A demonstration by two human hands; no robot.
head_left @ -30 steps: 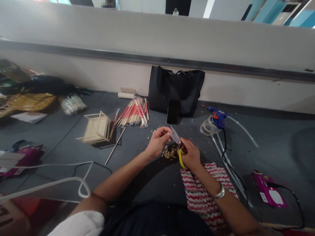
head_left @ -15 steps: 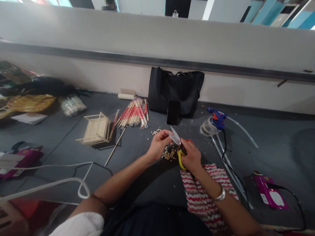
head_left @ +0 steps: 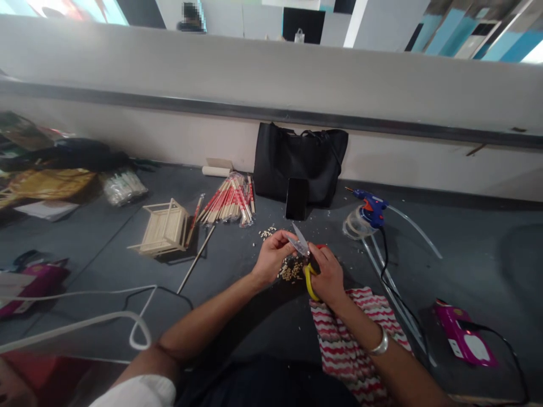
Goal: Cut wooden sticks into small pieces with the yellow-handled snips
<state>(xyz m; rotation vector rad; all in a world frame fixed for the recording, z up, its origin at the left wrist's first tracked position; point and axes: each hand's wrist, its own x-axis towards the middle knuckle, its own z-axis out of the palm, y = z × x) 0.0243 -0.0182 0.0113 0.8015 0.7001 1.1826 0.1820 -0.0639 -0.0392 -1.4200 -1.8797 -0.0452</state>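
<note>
Viewpoint tipped slightly up, little else shifted; snipping looks paused. Right hand (head_left: 328, 275) grips scissors (head_left: 302, 249), blades parted, over desk (head_left: 237, 249), between back and near edges. Left hand (head_left: 270, 256) pinched beside blades, contents hidden.

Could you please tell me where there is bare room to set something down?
Bare tabletop shows right of the blue glue gun and its glue stick, beyond the magenta box; a smaller patch lies between the slim rod and the left hand. It is crowded around the scissors and wooden bits, and behind, with wrapped chopsticks, phone and black bag.
</note>
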